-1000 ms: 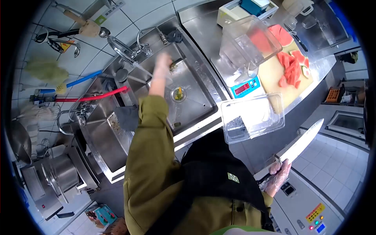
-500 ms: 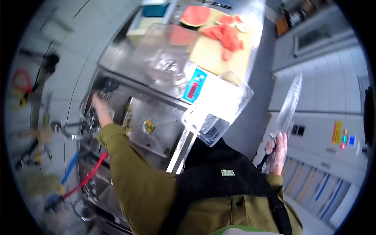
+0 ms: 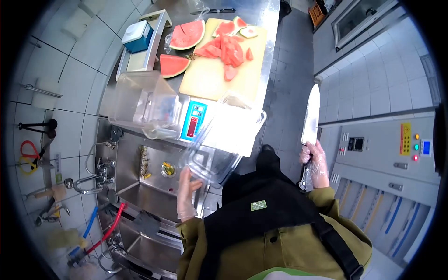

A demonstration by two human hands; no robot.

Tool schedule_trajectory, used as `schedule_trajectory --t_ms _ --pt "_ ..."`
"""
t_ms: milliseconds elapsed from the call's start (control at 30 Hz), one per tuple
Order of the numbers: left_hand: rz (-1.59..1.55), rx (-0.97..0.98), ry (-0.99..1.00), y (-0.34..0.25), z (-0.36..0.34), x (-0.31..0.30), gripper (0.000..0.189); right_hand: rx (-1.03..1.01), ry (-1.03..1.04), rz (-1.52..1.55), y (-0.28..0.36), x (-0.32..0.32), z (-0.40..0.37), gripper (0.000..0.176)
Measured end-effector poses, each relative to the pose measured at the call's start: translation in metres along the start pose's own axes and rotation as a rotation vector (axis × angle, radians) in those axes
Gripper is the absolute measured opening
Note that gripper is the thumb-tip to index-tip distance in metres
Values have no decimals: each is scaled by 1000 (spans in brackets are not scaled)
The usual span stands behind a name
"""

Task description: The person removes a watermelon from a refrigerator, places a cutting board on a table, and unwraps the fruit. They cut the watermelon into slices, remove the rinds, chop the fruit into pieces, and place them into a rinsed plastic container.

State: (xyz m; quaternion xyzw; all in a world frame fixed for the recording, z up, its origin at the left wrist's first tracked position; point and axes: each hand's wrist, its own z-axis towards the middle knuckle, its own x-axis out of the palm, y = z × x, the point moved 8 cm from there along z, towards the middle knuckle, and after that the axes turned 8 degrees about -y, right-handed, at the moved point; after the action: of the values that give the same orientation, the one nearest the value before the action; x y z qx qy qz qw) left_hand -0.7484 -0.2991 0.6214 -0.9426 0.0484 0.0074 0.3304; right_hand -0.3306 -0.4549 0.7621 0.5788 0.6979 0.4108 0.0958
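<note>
In a clear plastic glove, my right hand (image 3: 317, 165) grips the handle of a large kitchen knife (image 3: 311, 114), its blade pointing away from me over the floor. My left hand (image 3: 186, 193), also gloved, is over the sink's edge with fingers extended, fingertips right at the near corner of a clear plastic container (image 3: 217, 161). That container overhangs the near side of a digital scale (image 3: 194, 121). Past the scale, a cutting board (image 3: 200, 86) bears cut watermelon flesh (image 3: 228, 52) and rind pieces (image 3: 248, 31). Two watermelon wedges (image 3: 187, 35) rest left of the board.
A larger clear tub (image 3: 142, 100) stands left of the scale. The steel sink (image 3: 154, 198) has scraps around its drain (image 3: 168, 170) and taps (image 3: 88, 184) along the wall. Another knife (image 3: 219, 10) lies at the counter's far end. At right stands a control cabinet (image 3: 373, 154).
My left hand has come back from the taps to the clear container's near corner. My right hand still holds the knife, its blade now more upright in view. The view has shifted.
</note>
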Motion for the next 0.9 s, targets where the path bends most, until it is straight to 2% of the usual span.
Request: schedule_trajectory --t_ms 33,133,233,267,367,467,533,567,600,667,700,733,767,800,867,900 --pt "15 0 57 -5 -2 22 70 22 9 6 9 -6 13 15" --pt "-49 11 -111 -11 -8 44 77 81 84 17 44 -31 50 17" --pt "-60 -72 -106 -15 -34 46 84 64 88 -66 92 -59 88 19" --pt "-59 -60 -138 -11 -39 41 83 39 114 -87 110 -73 102 19" --pt "-41 -38 -42 -38 -87 97 75 28 96 -101 167 -105 132 16" --pt "-199 -37 58 -65 -102 199 74 1 77 -89 206 -128 172 12" --pt "-278 -7 252 -80 -77 277 73 -12 68 -58 229 -125 196 11" --pt "-315 12 314 -93 -61 322 63 -24 69 -41 237 -122 211 11" --pt "-337 29 275 -113 -53 371 54 -37 67 -24 247 -117 224 11" --pt "-448 79 503 -132 7 460 32 -45 90 -5 265 -94 239 12" --pt "-216 603 443 -196 -71 506 26 -41 105 12 273 -83 249 13" --pt "-151 688 509 -213 -55 547 26 -36 119 28 280 -71 259 14" --pt "34 968 462 -225 -32 577 28 -40 106 32 290 -60 269 17" --pt "395 1077 220 -252 -41 601 30 -75 131 -3 299 -52 283 17" --pt "366 885 210 -254 35 659 32 -158 185 -80 321 -32 308 18" --pt "10 757 346 -232 88 692 32 -164 147 -99 329 -32 324 19"
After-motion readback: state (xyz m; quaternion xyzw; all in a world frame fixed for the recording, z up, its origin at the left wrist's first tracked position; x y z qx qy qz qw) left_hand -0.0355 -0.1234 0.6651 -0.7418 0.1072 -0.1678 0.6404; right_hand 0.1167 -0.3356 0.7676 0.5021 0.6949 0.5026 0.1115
